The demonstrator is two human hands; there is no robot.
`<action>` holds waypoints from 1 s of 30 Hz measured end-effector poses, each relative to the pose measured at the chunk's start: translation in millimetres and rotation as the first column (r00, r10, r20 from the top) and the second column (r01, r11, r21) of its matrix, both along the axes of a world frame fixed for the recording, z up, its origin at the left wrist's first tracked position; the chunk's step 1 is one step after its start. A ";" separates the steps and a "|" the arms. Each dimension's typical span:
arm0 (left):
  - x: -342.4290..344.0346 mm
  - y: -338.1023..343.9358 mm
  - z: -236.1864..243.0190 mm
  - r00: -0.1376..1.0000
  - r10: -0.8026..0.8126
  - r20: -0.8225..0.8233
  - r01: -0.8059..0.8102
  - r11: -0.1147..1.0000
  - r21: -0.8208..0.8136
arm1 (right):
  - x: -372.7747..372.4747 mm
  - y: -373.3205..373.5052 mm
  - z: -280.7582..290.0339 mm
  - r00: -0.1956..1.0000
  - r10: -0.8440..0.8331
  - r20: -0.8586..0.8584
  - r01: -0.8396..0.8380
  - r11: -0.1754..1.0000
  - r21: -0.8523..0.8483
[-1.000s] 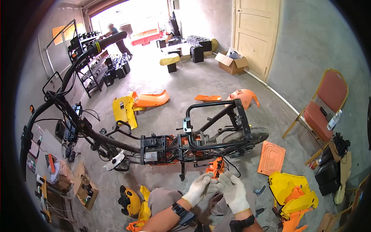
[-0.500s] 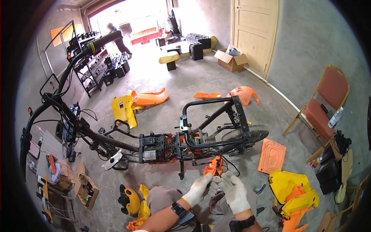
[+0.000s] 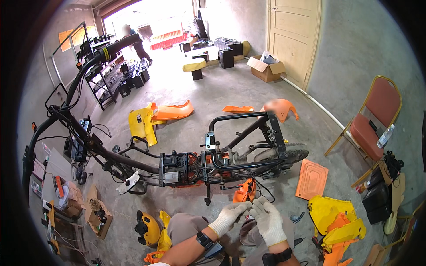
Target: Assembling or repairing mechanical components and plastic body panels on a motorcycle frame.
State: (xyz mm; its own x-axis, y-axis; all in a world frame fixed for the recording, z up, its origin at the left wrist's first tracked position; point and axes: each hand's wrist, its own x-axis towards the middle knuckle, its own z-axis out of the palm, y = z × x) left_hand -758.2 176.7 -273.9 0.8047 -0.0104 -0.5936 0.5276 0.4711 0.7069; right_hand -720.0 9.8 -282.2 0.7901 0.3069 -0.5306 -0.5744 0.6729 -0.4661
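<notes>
Both my hands wear white knit gloves and meet low in the picture, over my lap. My left hand [image 3: 230, 218] is closed, its fingertips bent in toward the other hand. Cupped beside it with fingers pressed together is my right hand [image 3: 269, 221]. Whatever lies between them is hidden or too small to name. Just beyond my fingertips is an orange plastic part [image 3: 245, 191] with a black cable by it. Behind that stretches a stripped two-wheeler frame [image 3: 146, 167], black, with its battery-side electrics and rear wheel [image 3: 293, 155] showing.
Yellow and orange body panels [image 3: 337, 219] lie at my right, near an orange flat cover [image 3: 312, 179]. A yellow helmet-like piece [image 3: 150, 228] sits at my left. More panels [image 3: 142, 124] lie beyond the frame. A red chair [image 3: 370, 133] stands right; a person [image 3: 140, 42] is far back.
My left fingers have shifted slightly up and closer to the right hand; a small glint between them no longer shows. The distant person has moved a little.
</notes>
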 end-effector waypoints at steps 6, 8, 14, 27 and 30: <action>-2.4 0.5 -3.5 0.995 -0.069 0.076 0.065 0.996 0.053 | 0.2 2.2 2.5 0.999 -0.023 -0.026 0.022 0.999 -0.024; -1.6 0.8 -3.6 0.995 -0.073 0.072 0.069 0.996 0.061 | 0.3 2.1 1.9 1.000 -0.019 -0.019 0.019 1.000 -0.022; 1.2 -0.4 -2.5 0.999 0.039 -0.014 -0.039 0.999 -0.020 | 0.9 1.3 -2.4 1.000 -0.018 -0.017 0.019 0.999 0.027; 4.0 5.0 -39.7 0.997 0.069 0.019 -0.068 0.997 -0.048 | 2.4 0.9 -5.0 0.999 0.011 -0.042 -0.008 0.998 0.065; 4.5 5.4 -48.2 0.998 0.028 0.056 -0.026 0.999 -0.041 | 2.8 1.4 -5.0 0.999 0.010 -0.052 -0.006 0.998 0.064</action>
State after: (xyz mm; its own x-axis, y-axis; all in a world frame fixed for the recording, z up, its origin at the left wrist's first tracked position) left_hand -753.7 182.0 -322.0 0.8371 -0.0114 -0.5470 0.4743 0.5136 0.7151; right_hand -717.2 11.2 -287.2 0.7592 0.3474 -0.5504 -0.6024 0.6954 -0.3919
